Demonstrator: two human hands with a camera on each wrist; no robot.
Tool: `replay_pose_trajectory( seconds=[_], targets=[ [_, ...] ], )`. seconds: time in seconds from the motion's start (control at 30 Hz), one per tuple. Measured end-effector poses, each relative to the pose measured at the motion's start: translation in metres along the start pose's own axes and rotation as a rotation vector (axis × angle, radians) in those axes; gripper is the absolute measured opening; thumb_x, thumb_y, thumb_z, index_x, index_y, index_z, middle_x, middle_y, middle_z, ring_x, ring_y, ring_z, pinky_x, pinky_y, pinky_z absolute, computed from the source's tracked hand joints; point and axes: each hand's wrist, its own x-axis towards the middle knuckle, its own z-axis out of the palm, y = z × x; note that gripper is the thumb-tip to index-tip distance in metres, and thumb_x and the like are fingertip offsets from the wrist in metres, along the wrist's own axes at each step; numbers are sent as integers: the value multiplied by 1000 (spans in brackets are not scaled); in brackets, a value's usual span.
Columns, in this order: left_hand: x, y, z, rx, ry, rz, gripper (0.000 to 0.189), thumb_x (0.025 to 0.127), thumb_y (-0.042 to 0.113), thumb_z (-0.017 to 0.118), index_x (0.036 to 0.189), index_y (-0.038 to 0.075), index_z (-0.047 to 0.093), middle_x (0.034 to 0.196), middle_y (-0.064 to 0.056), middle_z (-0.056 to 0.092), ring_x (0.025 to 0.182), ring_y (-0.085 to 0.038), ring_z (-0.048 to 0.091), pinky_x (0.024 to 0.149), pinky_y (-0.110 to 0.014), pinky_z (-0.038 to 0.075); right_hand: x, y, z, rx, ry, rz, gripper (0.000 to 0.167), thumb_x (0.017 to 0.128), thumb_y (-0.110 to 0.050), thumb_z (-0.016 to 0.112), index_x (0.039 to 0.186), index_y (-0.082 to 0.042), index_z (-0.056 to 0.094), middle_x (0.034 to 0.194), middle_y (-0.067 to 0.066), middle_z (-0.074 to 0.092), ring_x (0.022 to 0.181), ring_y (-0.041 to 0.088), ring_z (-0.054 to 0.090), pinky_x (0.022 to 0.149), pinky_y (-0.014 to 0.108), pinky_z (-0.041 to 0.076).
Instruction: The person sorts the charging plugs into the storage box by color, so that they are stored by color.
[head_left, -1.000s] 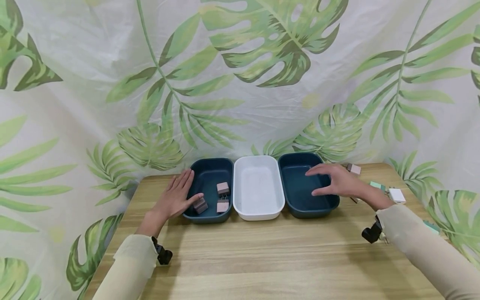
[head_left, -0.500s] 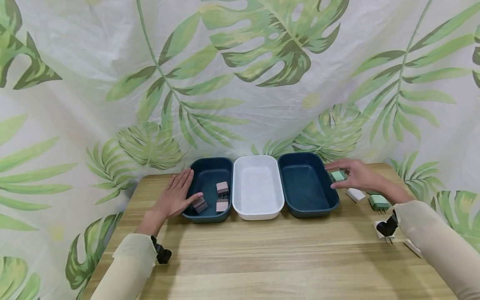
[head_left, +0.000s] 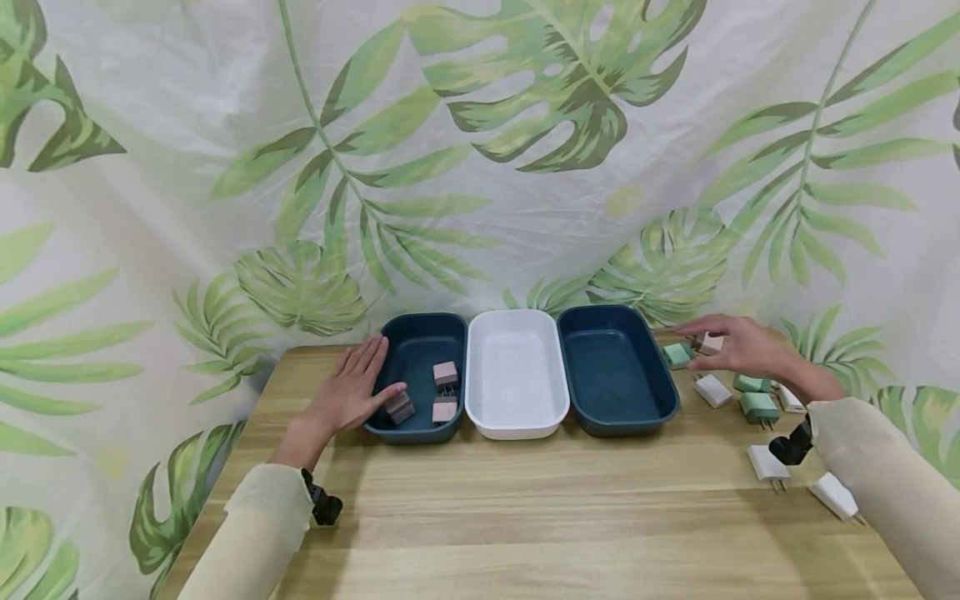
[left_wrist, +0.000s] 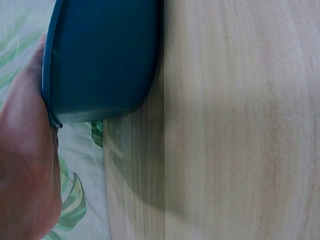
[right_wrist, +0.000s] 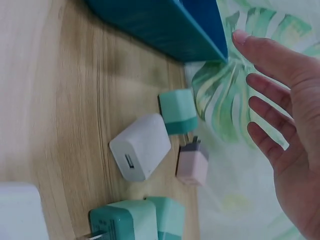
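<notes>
My left hand [head_left: 348, 392] rests with straight fingers on the left rim of a dark blue tray [head_left: 412, 350]. Three pink plug chargers [head_left: 445, 374] lie in that tray. Over on the right, my right hand [head_left: 742, 348] hovers with thumb and fingers apart, holding nothing. Near its fingers lie a green charger [head_left: 677, 356] and a pink charger [right_wrist: 192, 166], the latter partly behind the hand in the head view. A white charger [right_wrist: 141, 147] with a USB slot lies beside the green one. The left wrist view shows only the hand's edge against the tray's outside.
A white tray [head_left: 517, 375] stands between the left tray and a second dark blue tray [head_left: 615, 367]. More green chargers [head_left: 759, 407] and white chargers [head_left: 768, 463] are spread over the wooden table [head_left: 540, 517] at right. A leaf-print cloth [head_left: 450, 208] hangs behind.
My right hand has moved right, from above the right blue tray to over the chargers, with its fingers still apart. More chargers show now. My left hand stays on the tray rim.
</notes>
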Motion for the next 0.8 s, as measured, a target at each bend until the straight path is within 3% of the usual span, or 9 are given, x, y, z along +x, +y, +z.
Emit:
replay_pose_trajectory(
  seconds=[0.1,0.27,0.33,0.57,0.8],
  targets=[
    [-1,0,-2,3,-6,-3,96,106,64,48,170,2,12,177,-21,10,163,-40,12,130,-60,9,0,7,1,-5,-9,35,55,90,-27,88,140,-13,70,139,14,69,115,40,66,83,41,57],
    [-1,-1,-2,6,-5,-4,96,106,63,48,170,3,10,177,-20,10,163,-40,12,130,-60,10,2,21,4,2,5,48,54,90,-25,87,139,-9,70,140,19,68,123,47,63,100,65,51],
    [-1,-1,-2,9,-7,-4,96,106,64,47,170,3,9,177,-20,10,163,-40,11,130,-60,9,3,26,5,9,1,71,55,90,-26,87,139,-8,70,141,21,66,126,50,61,102,69,48],
    [-1,0,0,-1,-4,-3,95,107,65,46,170,4,10,177,-20,10,163,-40,11,130,-60,8,4,43,7,17,-34,157,59,92,-29,85,142,-4,66,146,27,60,131,55,55,104,71,45],
    [-1,-1,1,-10,21,7,96,106,66,46,170,1,14,176,-21,12,162,-41,14,129,-62,12,4,56,10,-19,-44,212,66,92,-38,85,144,-3,65,145,34,58,123,56,59,92,66,53]
  ],
)
